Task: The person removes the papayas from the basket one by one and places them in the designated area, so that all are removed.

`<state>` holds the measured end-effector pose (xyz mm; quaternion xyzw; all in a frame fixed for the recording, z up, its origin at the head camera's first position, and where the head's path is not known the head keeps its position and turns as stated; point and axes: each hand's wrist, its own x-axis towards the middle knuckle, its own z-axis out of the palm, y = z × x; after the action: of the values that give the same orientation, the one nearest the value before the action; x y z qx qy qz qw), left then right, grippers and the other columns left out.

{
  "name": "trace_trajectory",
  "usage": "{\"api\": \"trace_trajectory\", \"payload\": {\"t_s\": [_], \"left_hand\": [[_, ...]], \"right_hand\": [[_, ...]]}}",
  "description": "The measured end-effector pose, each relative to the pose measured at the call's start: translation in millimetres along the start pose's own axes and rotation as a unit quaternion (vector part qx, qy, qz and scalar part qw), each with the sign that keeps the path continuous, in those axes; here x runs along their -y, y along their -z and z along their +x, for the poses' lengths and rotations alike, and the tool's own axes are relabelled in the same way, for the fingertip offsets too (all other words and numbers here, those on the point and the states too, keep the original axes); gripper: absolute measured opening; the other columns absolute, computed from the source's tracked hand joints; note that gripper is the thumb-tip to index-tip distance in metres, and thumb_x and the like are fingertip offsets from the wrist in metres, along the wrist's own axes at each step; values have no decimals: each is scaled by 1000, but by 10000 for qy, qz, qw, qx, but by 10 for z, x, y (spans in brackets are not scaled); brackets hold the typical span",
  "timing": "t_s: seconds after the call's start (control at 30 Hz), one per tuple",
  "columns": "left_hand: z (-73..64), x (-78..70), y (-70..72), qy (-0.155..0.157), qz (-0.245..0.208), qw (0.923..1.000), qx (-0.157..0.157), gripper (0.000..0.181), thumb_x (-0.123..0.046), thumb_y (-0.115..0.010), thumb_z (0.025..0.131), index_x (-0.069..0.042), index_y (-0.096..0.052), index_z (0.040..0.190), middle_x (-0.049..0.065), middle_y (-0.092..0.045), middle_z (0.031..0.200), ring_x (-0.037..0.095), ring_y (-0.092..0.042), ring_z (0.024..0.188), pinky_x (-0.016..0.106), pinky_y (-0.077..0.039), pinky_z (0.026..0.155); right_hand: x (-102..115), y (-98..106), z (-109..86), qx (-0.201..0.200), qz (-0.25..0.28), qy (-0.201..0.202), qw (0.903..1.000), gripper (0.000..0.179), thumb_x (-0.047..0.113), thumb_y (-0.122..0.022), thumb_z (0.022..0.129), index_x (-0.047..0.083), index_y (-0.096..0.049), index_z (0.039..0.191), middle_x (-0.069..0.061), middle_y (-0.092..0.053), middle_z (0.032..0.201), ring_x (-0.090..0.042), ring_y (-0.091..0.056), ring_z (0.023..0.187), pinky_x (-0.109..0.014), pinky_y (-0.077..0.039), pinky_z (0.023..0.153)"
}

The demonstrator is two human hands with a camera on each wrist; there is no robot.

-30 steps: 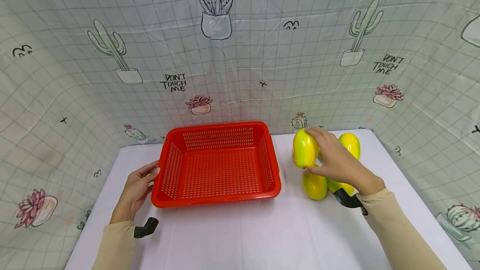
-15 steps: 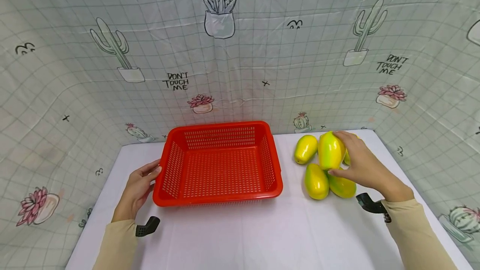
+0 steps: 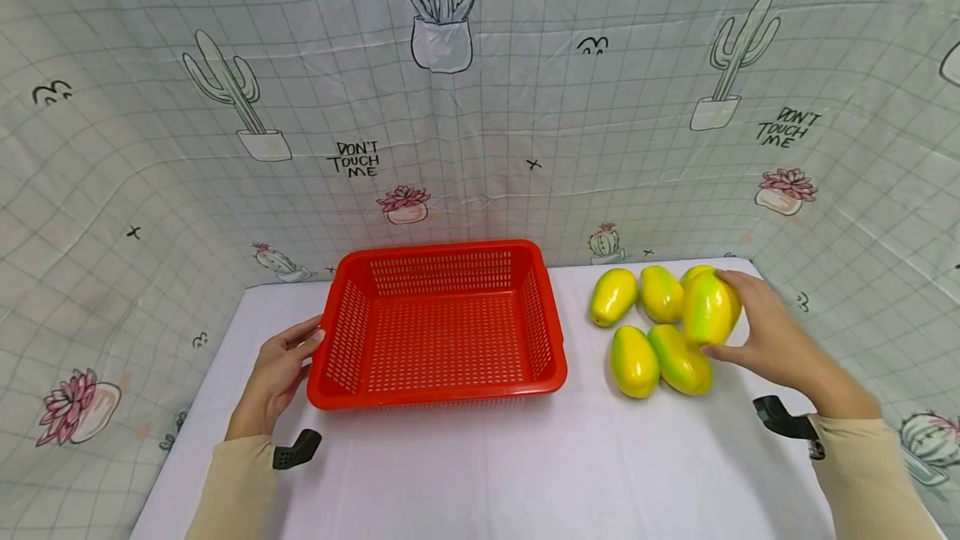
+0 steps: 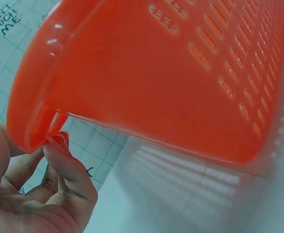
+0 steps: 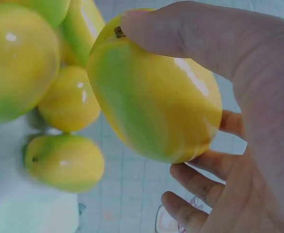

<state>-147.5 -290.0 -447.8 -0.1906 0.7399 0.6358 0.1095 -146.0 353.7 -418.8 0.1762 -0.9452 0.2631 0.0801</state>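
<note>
My right hand (image 3: 776,336) holds a yellow-green mango (image 3: 707,309) at the right side of a group of mangoes. In the right wrist view, the thumb lies by the stem end of this mango (image 5: 156,104) and the fingers support its other end. Behind it, another mango (image 3: 696,272) is partly hidden. My left hand (image 3: 277,369) pinches the left rim of a red plastic basket (image 3: 442,397). The left wrist view shows thumb and fingers closed on the rim (image 4: 33,124), with the slotted basket wall beside them.
Several mangoes lie on the white table (image 3: 480,473) right of the basket: a back-left mango (image 3: 613,297), a back-middle mango (image 3: 662,293), a front-left mango (image 3: 634,362) and a front-right mango (image 3: 681,359). A patterned cloth (image 3: 480,123) walls the table's back and sides.
My right hand has moved right with the mango, from over the back-left mango to the right end of the group, uncovering the others. My left hand stays on the basket rim.
</note>
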Motion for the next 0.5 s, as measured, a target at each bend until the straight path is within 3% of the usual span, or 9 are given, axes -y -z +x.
{"api": "trace_trajectory", "payload": {"t_s": [0.3, 0.5], "left_hand": [[8, -2, -6, 1, -65, 10000, 25, 62, -26, -53, 112, -8, -31, 167, 19, -34, 168, 14, -53, 120, 14, -55, 85], [10, 2, 0, -11, -89, 10000, 32, 62, -25, -54, 112, -7, -31, 167, 19, -35, 167, 8, -55, 113, 15, -55, 85]], "right_hand": [[-223, 19, -168, 93, 5, -180, 9998, 111, 2, -96, 67, -12, -30, 155, -42, -36, 150, -61, -34, 131, -84, -26, 106], [-358, 1, -285, 131, -127, -40, 9998, 110, -2, -96, 63, -14, -33, 153, -43, -38, 147, -64, -33, 130, -84, -21, 110]]}}
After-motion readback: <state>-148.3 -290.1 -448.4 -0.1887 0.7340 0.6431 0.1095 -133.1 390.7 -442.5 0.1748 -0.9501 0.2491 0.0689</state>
